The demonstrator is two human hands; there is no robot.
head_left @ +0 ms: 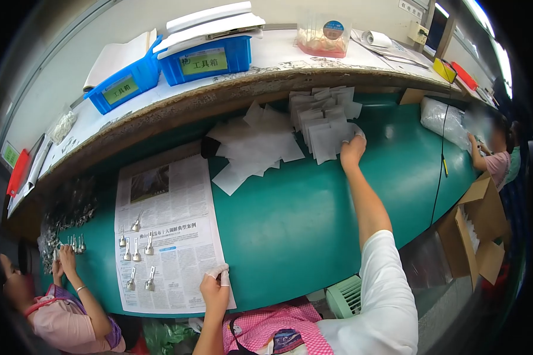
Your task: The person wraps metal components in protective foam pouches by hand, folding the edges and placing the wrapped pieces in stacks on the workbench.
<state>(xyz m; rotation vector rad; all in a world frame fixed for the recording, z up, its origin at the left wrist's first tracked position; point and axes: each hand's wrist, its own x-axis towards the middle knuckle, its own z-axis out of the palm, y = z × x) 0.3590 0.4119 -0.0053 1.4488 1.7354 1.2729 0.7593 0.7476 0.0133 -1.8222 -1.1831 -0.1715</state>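
Observation:
My right hand (353, 149) reaches to the back of the green table, its fingers closed on the edge of a thin, translucent white bag (324, 142) at the front of overlapping rows. Beside those rows, more such bags (251, 145) lie in a loose spread. My left hand (215, 289) is low over the right edge of a newspaper sheet (183, 260). White covers are on its fingertips, which are pressed together; whatever may be between them is hidden. Several small silvery metal parts with stems (137, 251) lie on the newspaper, left of that hand.
A co-worker (71, 313) at left handles similar parts beside a dark heap of them (65, 222). Another person (494, 154) sits at far right. Blue bins (206, 59) and a clear tub (323, 35) stand on the shelf. An open carton (477, 228) is at right.

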